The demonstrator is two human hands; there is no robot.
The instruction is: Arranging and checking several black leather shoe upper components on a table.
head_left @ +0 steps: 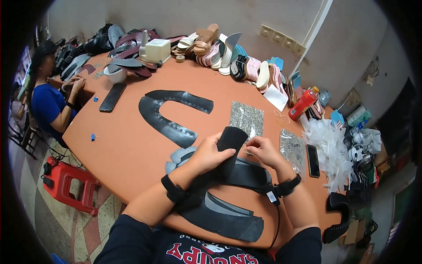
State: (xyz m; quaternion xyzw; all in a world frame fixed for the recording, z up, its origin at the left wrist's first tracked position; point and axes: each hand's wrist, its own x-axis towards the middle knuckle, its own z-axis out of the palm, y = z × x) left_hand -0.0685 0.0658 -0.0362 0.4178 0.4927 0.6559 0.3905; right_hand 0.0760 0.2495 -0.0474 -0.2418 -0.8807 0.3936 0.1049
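Head view: my left hand (207,154) grips the black strip (232,137), visible face unstudded, at centre; my right hand (266,152) pinches at 3 o'clock, on what I cannot tell. Judged progress: studded U-shaped piece (150,111) at 10 o'clock, likely finished; plain piece (233,223) at 6 o'clock, likely remaining

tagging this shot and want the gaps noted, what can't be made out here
All in the head view:
Whether the right hand holds anything: too small to tell.
Far face of the black piece in the left hand: turned from the camera.
Parts of the grey pieces: covered by the left forearm.
What the co-worker's hands hold: too small.
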